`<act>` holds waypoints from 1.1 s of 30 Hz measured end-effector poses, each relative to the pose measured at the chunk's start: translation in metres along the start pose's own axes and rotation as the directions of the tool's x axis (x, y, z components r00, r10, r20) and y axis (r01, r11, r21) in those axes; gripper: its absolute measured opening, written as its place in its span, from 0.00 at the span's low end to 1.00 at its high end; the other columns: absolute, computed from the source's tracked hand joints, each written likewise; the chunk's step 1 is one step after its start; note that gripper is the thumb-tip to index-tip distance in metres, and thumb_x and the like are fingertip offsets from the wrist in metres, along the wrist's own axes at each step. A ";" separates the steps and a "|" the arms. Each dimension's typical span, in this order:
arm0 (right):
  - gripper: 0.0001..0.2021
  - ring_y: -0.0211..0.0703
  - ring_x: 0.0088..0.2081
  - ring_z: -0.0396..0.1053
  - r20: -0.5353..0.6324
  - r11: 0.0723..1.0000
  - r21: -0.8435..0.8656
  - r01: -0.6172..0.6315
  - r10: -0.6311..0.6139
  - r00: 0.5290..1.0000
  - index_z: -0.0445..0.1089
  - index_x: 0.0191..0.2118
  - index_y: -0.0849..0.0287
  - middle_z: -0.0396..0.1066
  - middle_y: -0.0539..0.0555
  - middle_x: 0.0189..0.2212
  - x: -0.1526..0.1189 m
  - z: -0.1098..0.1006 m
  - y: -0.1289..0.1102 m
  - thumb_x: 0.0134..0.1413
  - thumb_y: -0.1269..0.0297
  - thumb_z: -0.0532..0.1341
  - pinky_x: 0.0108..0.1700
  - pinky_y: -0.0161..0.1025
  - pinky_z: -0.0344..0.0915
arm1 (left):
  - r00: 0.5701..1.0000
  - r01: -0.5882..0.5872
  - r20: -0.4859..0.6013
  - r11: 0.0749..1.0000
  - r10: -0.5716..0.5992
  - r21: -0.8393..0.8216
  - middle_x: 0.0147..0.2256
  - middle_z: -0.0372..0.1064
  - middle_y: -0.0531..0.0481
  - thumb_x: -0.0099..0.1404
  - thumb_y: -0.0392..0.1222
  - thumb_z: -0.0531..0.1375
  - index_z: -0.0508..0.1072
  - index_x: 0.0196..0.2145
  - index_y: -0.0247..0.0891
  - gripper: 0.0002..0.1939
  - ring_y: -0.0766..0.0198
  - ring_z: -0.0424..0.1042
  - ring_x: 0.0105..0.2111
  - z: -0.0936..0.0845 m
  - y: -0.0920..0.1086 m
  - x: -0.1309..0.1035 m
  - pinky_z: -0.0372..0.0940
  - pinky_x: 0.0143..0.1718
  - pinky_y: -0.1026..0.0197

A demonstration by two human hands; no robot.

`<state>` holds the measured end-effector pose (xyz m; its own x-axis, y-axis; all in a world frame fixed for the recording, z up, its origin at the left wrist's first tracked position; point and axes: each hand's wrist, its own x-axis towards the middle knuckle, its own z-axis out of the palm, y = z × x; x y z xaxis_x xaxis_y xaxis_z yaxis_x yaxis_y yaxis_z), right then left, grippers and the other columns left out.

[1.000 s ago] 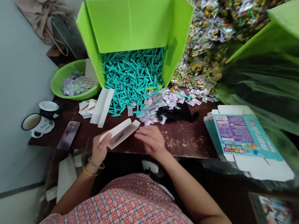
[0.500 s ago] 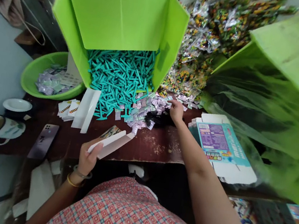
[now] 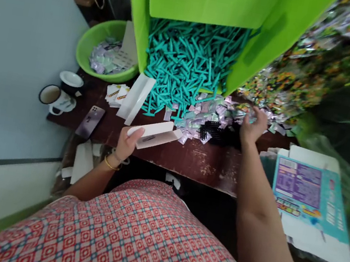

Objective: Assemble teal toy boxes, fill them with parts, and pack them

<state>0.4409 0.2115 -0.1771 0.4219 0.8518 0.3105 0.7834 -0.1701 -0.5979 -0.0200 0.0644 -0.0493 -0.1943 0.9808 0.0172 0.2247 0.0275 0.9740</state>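
Observation:
My left hand (image 3: 129, 142) grips a small white box (image 3: 156, 134), its open end facing right and a small dark thing showing inside. My right hand (image 3: 253, 125) reaches over the right end of a pile of small purple and green packets (image 3: 197, 119), fingers apart and nothing visible in them. Beside that hand lie black grid-like pieces (image 3: 211, 131). Behind the packets, teal T-shaped sticks (image 3: 186, 61) spill out of a large green bin (image 3: 213, 1). A folded white sheet (image 3: 135, 99) leans at the left edge of the sticks.
On the left are a green basin (image 3: 103, 75) of packets, white cards (image 3: 117, 94), an enamel mug (image 3: 62, 101), a lid (image 3: 71, 79) and a phone (image 3: 90, 122). Flat printed boxes (image 3: 314, 199) lie at the right, below bags of colourful pieces (image 3: 286, 87).
The camera view has shifted, bringing the bin closer. My right hand has moved right from the packets near the black pieces and its fingers have spread. My left hand still holds the white box.

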 end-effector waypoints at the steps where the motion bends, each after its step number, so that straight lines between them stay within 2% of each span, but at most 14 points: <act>1: 0.22 0.55 0.62 0.66 -0.017 1.000 -0.014 -0.015 0.015 1.000 0.72 0.60 0.67 0.72 0.68 0.59 -0.002 -0.005 0.001 0.63 0.70 0.58 0.67 0.59 0.59 | 1.000 -0.007 0.019 1.000 0.007 0.005 0.21 0.69 0.50 0.59 0.65 0.69 0.75 0.21 0.37 0.27 0.62 0.68 0.21 0.000 0.000 -0.001 0.65 0.22 0.60; 5: 0.23 0.68 0.66 0.60 -0.024 0.989 -0.142 -0.049 0.046 0.999 0.74 0.61 0.67 0.66 0.75 0.64 -0.015 -0.022 -0.008 0.62 0.66 0.64 0.65 0.72 0.55 | 0.993 -0.080 0.085 0.996 0.077 0.031 0.21 0.70 0.50 0.64 0.63 0.67 0.77 0.23 0.36 0.26 0.62 0.67 0.22 -0.001 0.001 -0.010 0.63 0.23 0.61; 8: 0.16 0.62 0.62 0.65 0.074 0.989 -0.127 0.078 -0.069 0.995 0.78 0.55 0.66 0.72 0.71 0.59 -0.031 -0.023 -0.032 0.67 0.67 0.61 0.65 0.62 0.59 | 0.984 -0.120 0.132 0.992 0.116 0.025 0.24 0.75 0.47 0.67 0.59 0.65 0.80 0.27 0.35 0.23 0.59 0.72 0.25 -0.003 -0.002 -0.019 0.67 0.26 0.59; 10: 0.13 0.54 0.55 0.71 0.180 0.978 -0.068 0.197 -0.182 0.967 0.80 0.49 0.61 0.78 0.63 0.51 -0.043 -0.015 -0.053 0.69 0.68 0.59 0.62 0.53 0.63 | 0.964 -0.184 0.191 0.983 0.183 -0.015 0.30 0.80 0.44 0.70 0.57 0.64 0.83 0.32 0.35 0.22 0.54 0.79 0.31 -0.005 -0.007 -0.025 0.72 0.33 0.56; 12: 0.12 0.52 0.51 0.72 0.271 0.955 -0.003 0.296 -0.284 0.920 0.81 0.46 0.59 0.81 0.59 0.48 -0.057 0.000 -0.077 0.70 0.68 0.58 0.59 0.49 0.64 | 0.920 -0.280 0.262 0.956 0.292 -0.083 0.38 0.83 0.42 0.71 0.56 0.63 0.85 0.37 0.37 0.20 0.50 0.82 0.39 -0.006 -0.012 -0.031 0.76 0.43 0.52; 15: 0.12 0.55 0.53 0.72 0.371 0.922 0.048 0.385 -0.374 0.850 0.81 0.47 0.58 0.81 0.59 0.50 -0.074 0.026 -0.115 0.70 0.68 0.59 0.57 0.49 0.63 | 0.841 -0.376 0.352 0.912 0.411 -0.165 0.43 0.84 0.41 0.73 0.53 0.62 0.86 0.41 0.39 0.17 0.49 0.84 0.44 -0.006 -0.018 -0.040 0.76 0.50 0.49; 18: 0.13 0.60 0.55 0.71 0.456 0.899 0.062 0.434 -0.412 0.788 0.81 0.49 0.59 0.80 0.61 0.51 -0.088 0.050 -0.148 0.69 0.70 0.58 0.56 0.53 0.63 | 0.809 -0.406 0.372 0.891 0.454 -0.205 0.43 0.84 0.40 0.73 0.53 0.62 0.86 0.41 0.40 0.16 0.49 0.84 0.44 -0.008 -0.024 -0.047 0.77 0.50 0.48; 19: 0.14 0.60 0.54 0.71 0.473 0.893 0.068 0.445 -0.422 0.773 0.81 0.49 0.59 0.80 0.62 0.50 -0.092 0.055 -0.157 0.70 0.70 0.58 0.56 0.53 0.63 | 0.819 -0.410 0.342 0.886 0.462 -0.216 0.42 0.84 0.40 0.73 0.53 0.62 0.86 0.41 0.39 0.17 0.49 0.84 0.44 -0.009 -0.027 -0.049 0.77 0.50 0.48; 21: 0.14 0.60 0.53 0.73 0.492 0.880 0.090 0.466 -0.446 0.748 0.81 0.50 0.59 0.81 0.62 0.49 -0.102 0.064 -0.170 0.70 0.70 0.57 0.56 0.54 0.64 | 0.873 -0.401 0.204 0.890 0.443 -0.214 0.41 0.84 0.40 0.73 0.56 0.61 0.85 0.39 0.38 0.20 0.48 0.84 0.43 -0.012 -0.032 -0.051 0.77 0.48 0.48; 23: 0.16 0.59 0.53 0.73 0.516 0.867 0.114 0.486 -0.469 0.716 0.81 0.51 0.59 0.81 0.61 0.49 -0.113 0.070 -0.179 0.71 0.69 0.56 0.57 0.55 0.64 | 0.931 -0.353 0.031 0.918 0.364 -0.181 0.40 0.84 0.40 0.73 0.59 0.59 0.85 0.39 0.37 0.23 0.48 0.83 0.41 -0.015 -0.038 -0.052 0.77 0.45 0.49; 25: 0.17 0.60 0.56 0.71 0.534 0.848 0.134 0.512 -0.497 0.684 0.81 0.52 0.59 0.80 0.61 0.52 -0.125 0.075 -0.185 0.72 0.67 0.55 0.60 0.58 0.63 | 0.957 -0.290 -0.072 0.945 0.282 -0.154 0.38 0.83 0.41 0.72 0.62 0.59 0.85 0.38 0.36 0.26 0.49 0.82 0.39 -0.018 -0.042 -0.051 0.76 0.42 0.51; 27: 0.17 0.63 0.64 0.66 0.533 0.812 0.142 0.566 -0.544 0.648 0.79 0.56 0.59 0.75 0.62 0.60 -0.136 0.081 -0.189 0.72 0.66 0.55 0.67 0.64 0.57 | 0.966 -0.256 -0.080 0.954 0.246 -0.155 0.36 0.82 0.42 0.71 0.63 0.59 0.84 0.38 0.36 0.27 0.50 0.82 0.38 -0.019 -0.044 -0.050 0.75 0.41 0.53; 30: 0.22 0.66 0.76 0.49 0.547 0.753 0.134 0.644 -0.598 0.586 0.71 0.66 0.60 0.61 0.62 0.72 -0.153 0.088 -0.191 0.70 0.66 0.56 0.75 0.73 0.36 | 0.973 -0.229 -0.038 0.960 0.226 -0.161 0.37 0.82 0.42 0.70 0.66 0.59 0.84 0.37 0.36 0.29 0.49 0.81 0.40 -0.018 -0.043 -0.049 0.75 0.42 0.52; 33: 0.26 0.65 0.79 0.41 0.594 0.736 0.139 0.662 -0.597 0.539 0.65 0.71 0.62 0.55 0.63 0.75 -0.173 0.088 -0.188 0.71 0.68 0.53 0.76 0.74 0.26 | 0.982 -0.188 -0.023 0.975 0.187 -0.115 0.38 0.82 0.41 0.68 0.71 0.58 0.84 0.36 0.38 0.32 0.47 0.81 0.41 -0.017 -0.041 -0.050 0.76 0.45 0.50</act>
<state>0.1809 0.1401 -0.1839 -0.5116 0.8550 0.0853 0.7926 0.5080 -0.3374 -0.0360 0.0106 -0.0859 -0.1711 0.9639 0.2042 0.1457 -0.1802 0.9728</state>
